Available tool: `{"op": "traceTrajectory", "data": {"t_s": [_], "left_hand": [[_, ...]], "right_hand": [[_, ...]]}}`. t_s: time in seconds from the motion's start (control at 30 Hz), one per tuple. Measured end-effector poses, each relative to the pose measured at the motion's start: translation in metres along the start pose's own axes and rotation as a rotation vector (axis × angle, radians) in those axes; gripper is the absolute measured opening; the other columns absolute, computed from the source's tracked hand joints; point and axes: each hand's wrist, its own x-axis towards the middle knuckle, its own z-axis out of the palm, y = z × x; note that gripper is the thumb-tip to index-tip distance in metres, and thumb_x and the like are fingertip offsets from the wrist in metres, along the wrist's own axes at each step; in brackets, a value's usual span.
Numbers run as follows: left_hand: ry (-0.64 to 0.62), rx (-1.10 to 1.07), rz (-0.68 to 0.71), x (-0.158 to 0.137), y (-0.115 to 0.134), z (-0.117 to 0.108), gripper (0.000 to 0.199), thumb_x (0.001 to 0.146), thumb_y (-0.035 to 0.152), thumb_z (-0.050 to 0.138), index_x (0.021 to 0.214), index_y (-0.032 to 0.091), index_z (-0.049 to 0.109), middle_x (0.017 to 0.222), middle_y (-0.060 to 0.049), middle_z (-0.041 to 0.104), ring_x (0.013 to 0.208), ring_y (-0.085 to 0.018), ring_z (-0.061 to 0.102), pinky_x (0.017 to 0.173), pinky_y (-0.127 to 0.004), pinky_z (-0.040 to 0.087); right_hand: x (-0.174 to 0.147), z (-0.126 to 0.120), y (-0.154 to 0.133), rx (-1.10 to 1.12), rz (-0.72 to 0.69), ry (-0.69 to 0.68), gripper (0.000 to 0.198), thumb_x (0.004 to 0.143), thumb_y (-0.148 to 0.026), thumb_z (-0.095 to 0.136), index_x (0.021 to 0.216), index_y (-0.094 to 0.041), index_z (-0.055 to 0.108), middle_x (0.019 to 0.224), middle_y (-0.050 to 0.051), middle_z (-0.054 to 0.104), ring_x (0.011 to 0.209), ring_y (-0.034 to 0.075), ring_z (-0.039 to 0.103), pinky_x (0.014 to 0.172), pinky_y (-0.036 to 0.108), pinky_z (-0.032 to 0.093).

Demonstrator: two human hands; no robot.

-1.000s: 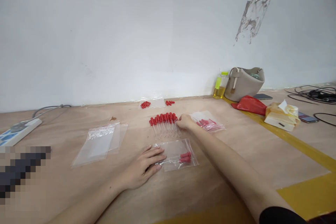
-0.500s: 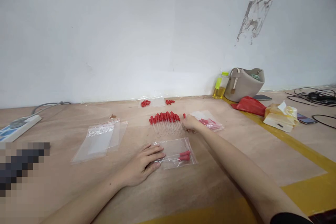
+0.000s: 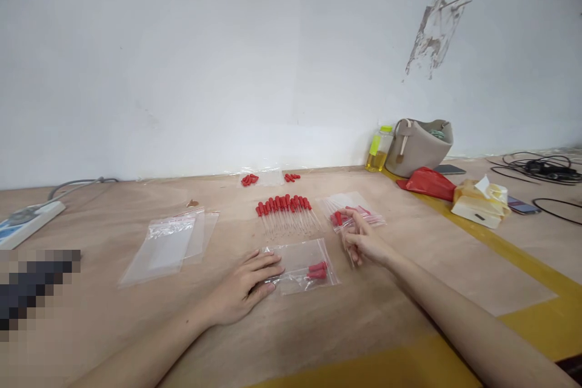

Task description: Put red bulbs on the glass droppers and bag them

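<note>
My left hand (image 3: 248,282) lies with its fingers spread on the left end of a clear zip bag (image 3: 297,254). Inside that bag, at its right end, are two droppers with red bulbs (image 3: 317,270). Just beyond the bag's right side, my right hand (image 3: 361,239) is closed on a glass dropper (image 3: 337,218), its red bulb up and its thin tube pointing down. A row of droppers (image 3: 284,206) with red bulbs rests on the table in front of my hands. Behind my right hand is a stack of zip bags (image 3: 334,201) holding red-bulbed pieces.
Flat clear bags (image 3: 175,242) lie at the left, near a power strip (image 3: 34,221). Loose red bulbs (image 3: 250,180) sit by the wall. To the right are a bottle (image 3: 379,148), a grey bag (image 3: 421,145), a red pouch (image 3: 427,183), a tissue pack (image 3: 481,203) and cables (image 3: 541,167).
My right hand has moved from the right end of the dropper row back toward me and rightward, with a dropper in its fingers. My left hand stays on the bag.
</note>
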Motion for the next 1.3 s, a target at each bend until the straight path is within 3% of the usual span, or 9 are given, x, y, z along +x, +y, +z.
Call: {"op": "traceTrajectory", "data": {"t_s": [0.17, 0.3, 0.5, 0.6, 0.73, 0.9, 1.07, 1.17, 1.3], "left_hand": [[0.008, 0.004, -0.002, 0.001, 0.000, 0.000, 0.036, 0.090, 0.034, 0.035, 0.125, 0.030, 0.041, 0.133, 0.000, 0.040, 0.124, -0.019, 0.032, 0.104, -0.044, 0.023], [0.005, 0.001, -0.003, 0.000, 0.000, 0.001, 0.036, 0.090, 0.034, 0.035, 0.125, 0.031, 0.041, 0.133, 0.000, 0.040, 0.124, -0.019, 0.032, 0.104, -0.044, 0.023], [0.007, -0.009, -0.004, 0.000, -0.001, 0.001, 0.036, 0.090, 0.033, 0.035, 0.125, 0.030, 0.041, 0.133, 0.000, 0.040, 0.123, -0.018, 0.033, 0.105, -0.043, 0.022], [0.007, -0.008, -0.011, 0.001, -0.001, 0.001, 0.036, 0.090, 0.033, 0.036, 0.125, 0.030, 0.041, 0.133, 0.000, 0.040, 0.124, -0.018, 0.032, 0.104, -0.043, 0.023], [0.015, -0.016, -0.006, 0.001, -0.001, 0.001, 0.036, 0.090, 0.032, 0.036, 0.126, 0.029, 0.041, 0.132, -0.001, 0.041, 0.123, -0.018, 0.034, 0.104, -0.043, 0.023], [0.069, -0.044, -0.031, 0.000, 0.001, 0.002, 0.043, 0.088, 0.033, 0.039, 0.131, 0.027, 0.031, 0.131, -0.003, 0.043, 0.121, -0.021, 0.037, 0.102, -0.044, 0.026], [0.068, -0.036, -0.034, -0.001, 0.000, 0.003, 0.044, 0.088, 0.034, 0.040, 0.130, 0.027, 0.031, 0.131, -0.003, 0.043, 0.120, -0.021, 0.037, 0.102, -0.045, 0.027], [0.074, -0.024, -0.025, -0.001, 0.000, 0.003, 0.043, 0.088, 0.033, 0.040, 0.130, 0.027, 0.031, 0.130, -0.003, 0.043, 0.121, -0.021, 0.037, 0.102, -0.044, 0.027], [0.062, -0.020, -0.038, -0.001, 0.000, 0.003, 0.043, 0.088, 0.034, 0.039, 0.130, 0.027, 0.032, 0.130, -0.003, 0.043, 0.121, -0.021, 0.036, 0.102, -0.043, 0.028]], "right_hand": [[0.001, 0.005, 0.009, 0.078, 0.015, 0.059, 0.056, 0.057, -0.015, 0.044, 0.109, -0.025, 0.027, 0.048, -0.011, 0.050, 0.026, 0.010, 0.044, 0.023, 0.014, 0.031], [0.007, 0.010, 0.015, 0.134, -0.021, 0.196, 0.042, 0.062, -0.022, 0.052, 0.096, -0.025, 0.027, 0.046, -0.012, 0.048, 0.027, 0.010, 0.045, 0.023, 0.017, 0.035], [0.010, 0.009, 0.017, 0.194, -0.110, 0.431, 0.046, 0.061, -0.022, 0.058, 0.093, -0.024, 0.025, 0.051, -0.011, 0.050, 0.030, 0.011, 0.047, 0.028, 0.021, 0.040], [0.011, 0.009, 0.018, 0.231, -0.133, 0.474, 0.051, 0.060, -0.021, 0.060, 0.097, -0.024, 0.025, 0.055, -0.009, 0.052, 0.034, 0.012, 0.050, 0.033, 0.024, 0.045], [0.009, 0.016, 0.021, 0.310, -0.124, 0.403, 0.049, 0.060, -0.027, 0.066, 0.095, -0.024, 0.031, 0.057, -0.009, 0.053, 0.044, 0.012, 0.056, 0.046, 0.029, 0.052], [0.002, 0.020, 0.020, 0.376, -0.008, 0.116, 0.030, 0.068, -0.036, 0.062, 0.086, -0.020, 0.045, 0.068, -0.001, 0.059, 0.063, 0.013, 0.062, 0.066, 0.031, 0.051], [-0.003, 0.008, 0.017, -0.102, -0.033, -0.148, 0.027, 0.066, -0.037, 0.063, 0.083, -0.016, 0.061, 0.056, -0.003, 0.055, 0.048, 0.008, 0.049, 0.049, 0.022, 0.042], [-0.003, 0.010, 0.017, -0.261, -0.143, -0.184, 0.025, 0.066, -0.035, 0.063, 0.081, -0.016, 0.064, 0.059, -0.002, 0.056, 0.052, 0.009, 0.048, 0.050, 0.021, 0.039], [-0.003, 0.023, 0.016, -0.171, -0.205, -0.121, 0.018, 0.064, -0.029, 0.064, 0.073, -0.015, 0.059, 0.062, -0.002, 0.057, 0.054, 0.008, 0.049, 0.052, 0.020, 0.038]]}}
